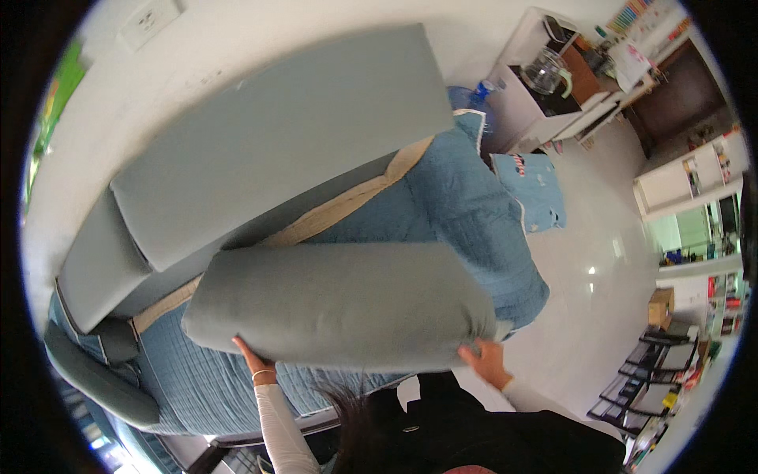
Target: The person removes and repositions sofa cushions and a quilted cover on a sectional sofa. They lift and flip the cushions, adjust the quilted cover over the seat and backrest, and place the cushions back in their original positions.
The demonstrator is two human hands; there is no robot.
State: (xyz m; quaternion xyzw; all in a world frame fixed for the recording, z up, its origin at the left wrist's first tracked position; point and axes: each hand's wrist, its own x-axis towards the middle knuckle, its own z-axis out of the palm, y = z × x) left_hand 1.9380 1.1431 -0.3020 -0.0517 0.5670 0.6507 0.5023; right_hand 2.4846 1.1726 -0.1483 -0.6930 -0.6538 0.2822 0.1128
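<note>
A long grey-green sofa cushion (337, 302) is held level in front of me, above a seat covered by a blue quilted sofa cover (207, 379). My left hand (256, 360) grips its near edge towards the left, fingers partly hidden beneath. At the cushion's near right corner my right hand (487, 362) has hold of the fabric, which puckers there. Behind it, a large grey back cushion (290, 142) leans against the wall, with a second back cushion (103, 260) to its left. The cover's beige border (355, 201) runs along the base of the backrest.
A grey armrest cushion (100, 379) lies at the left end. Right of the sofa are a light-blue printed cushion (530, 189), a blue water bottle (474, 101) and a cabinet bearing a glass kettle (545, 74). A black tiered rack (645, 373) stands far right on the tiled floor (586, 249).
</note>
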